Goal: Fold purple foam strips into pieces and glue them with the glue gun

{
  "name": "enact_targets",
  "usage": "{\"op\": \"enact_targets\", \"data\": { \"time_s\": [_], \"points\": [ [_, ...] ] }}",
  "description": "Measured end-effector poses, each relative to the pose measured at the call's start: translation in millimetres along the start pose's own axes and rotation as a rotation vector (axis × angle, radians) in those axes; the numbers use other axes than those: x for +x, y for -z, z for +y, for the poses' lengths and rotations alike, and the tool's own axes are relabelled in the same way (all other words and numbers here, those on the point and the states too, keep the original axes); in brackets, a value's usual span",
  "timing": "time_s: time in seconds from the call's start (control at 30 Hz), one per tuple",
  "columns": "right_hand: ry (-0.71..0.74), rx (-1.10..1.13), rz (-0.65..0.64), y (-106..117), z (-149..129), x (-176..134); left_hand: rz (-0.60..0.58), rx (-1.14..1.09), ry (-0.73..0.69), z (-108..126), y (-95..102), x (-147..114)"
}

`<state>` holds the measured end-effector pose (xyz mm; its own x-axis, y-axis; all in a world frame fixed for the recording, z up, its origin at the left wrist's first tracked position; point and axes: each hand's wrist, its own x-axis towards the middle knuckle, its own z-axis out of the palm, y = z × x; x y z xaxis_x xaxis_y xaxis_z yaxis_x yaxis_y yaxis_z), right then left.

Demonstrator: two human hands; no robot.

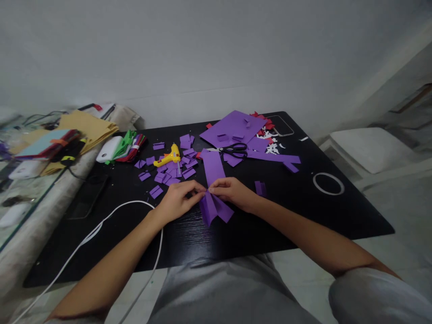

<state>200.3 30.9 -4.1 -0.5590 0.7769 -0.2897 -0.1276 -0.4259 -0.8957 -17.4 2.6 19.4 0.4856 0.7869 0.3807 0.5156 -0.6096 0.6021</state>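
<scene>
Both hands meet over a folded piece of purple paper (209, 209) near the front of the black table. My left hand (180, 198) pinches its upper left side between thumb and fingers. From the right, my right hand (232, 191) pinches the same paper close by, the fingertips of both hands almost touching. The paper flares out in creased flaps below the fingers. Just beyond lies a flat purple paper strip (213, 167). Scissors with black handles (236, 150) rest past it, blades pointing left. A yellow glue gun (169, 156) lies among several small folded purple pieces (162, 177).
A large purple sheet (232, 126) lies at the back, with red and white paper scraps (272, 146) beside it. A white cable (118, 208) loops across the table's left side. Coloured paper bundles (130, 145) stand at the left. A tape ring (328, 183) lies right.
</scene>
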Motion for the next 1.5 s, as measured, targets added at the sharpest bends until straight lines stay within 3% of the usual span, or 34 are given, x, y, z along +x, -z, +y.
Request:
{"op": "enact_targets", "data": {
  "time_s": [0.97,1.3,1.5],
  "points": [
    [-0.011,0.041,0.0,1.1,0.4,0.6,0.016,0.026,-0.024,2.3,-2.1,-0.9],
    [-0.097,0.1,-0.01,-1.9,4.8,3.2,-0.086,0.289,-0.18,0.0,-0.9,-3.8],
    [-0.174,0.214,-0.058,-3.4,4.7,3.1,-0.097,0.295,-0.22,0.6,-1.4,-3.9]
  ]
}}
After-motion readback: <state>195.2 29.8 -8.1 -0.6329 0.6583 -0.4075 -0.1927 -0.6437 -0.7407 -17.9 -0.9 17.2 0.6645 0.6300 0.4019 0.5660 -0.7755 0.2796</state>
